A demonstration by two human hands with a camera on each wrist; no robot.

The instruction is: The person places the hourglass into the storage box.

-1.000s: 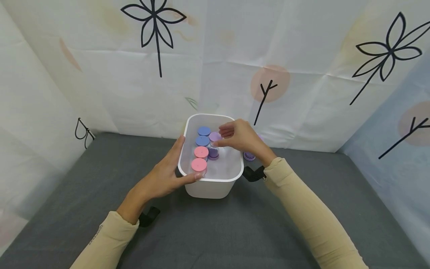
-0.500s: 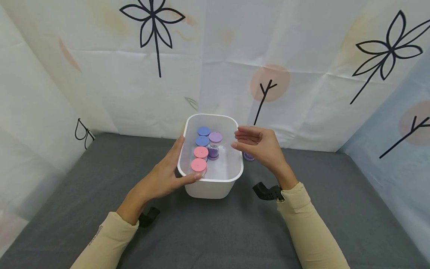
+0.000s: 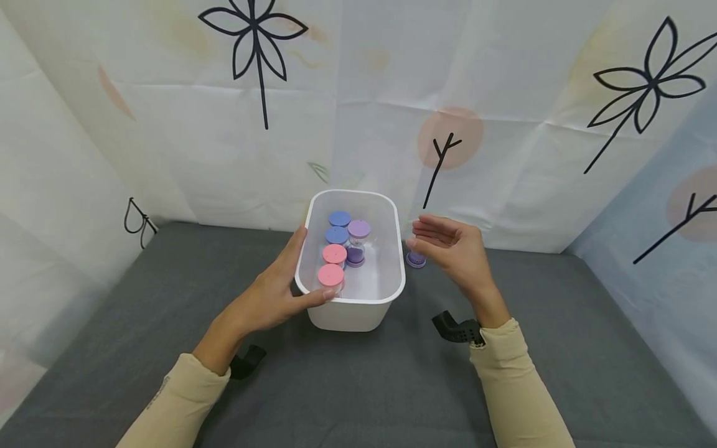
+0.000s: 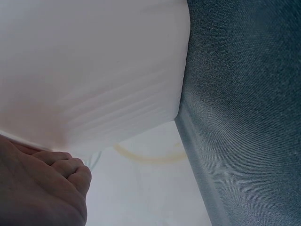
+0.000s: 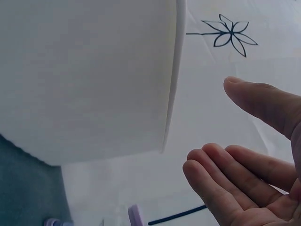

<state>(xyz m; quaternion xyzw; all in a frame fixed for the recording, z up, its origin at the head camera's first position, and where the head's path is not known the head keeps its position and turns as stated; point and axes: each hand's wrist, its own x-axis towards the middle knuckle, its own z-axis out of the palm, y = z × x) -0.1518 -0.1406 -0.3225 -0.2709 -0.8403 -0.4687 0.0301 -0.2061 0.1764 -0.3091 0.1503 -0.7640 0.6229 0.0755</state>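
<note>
A white plastic bin (image 3: 347, 316) stands on the grey cloth. My left hand (image 3: 263, 295) grips its near left corner, thumb over the rim and fingers along the outer side. Inside, along the left, are two blue-lidded jars (image 3: 337, 235) and two pink-lidded jars (image 3: 331, 275). Beside them stands a clear jar with a purple lid (image 3: 359, 228) and purple at its bottom. My right hand (image 3: 456, 252) holds nothing, fingers loosely bent, to the right of the bin. Just under its fingertips, another purple jar (image 3: 416, 259) shows on the cloth outside the bin, partly hidden.
Grey cloth (image 3: 358, 386) covers the table. A white fabric wall (image 3: 370, 143) with plant drawings rises right behind the bin, and more fabric hangs at both sides. Dark wrist mounts (image 3: 456, 326) stick out below the hands.
My right hand has moved from the purple-lidded jar in the bin out over the right rim, leaving that jar standing inside. The left hand keeps its grip on the bin.
</note>
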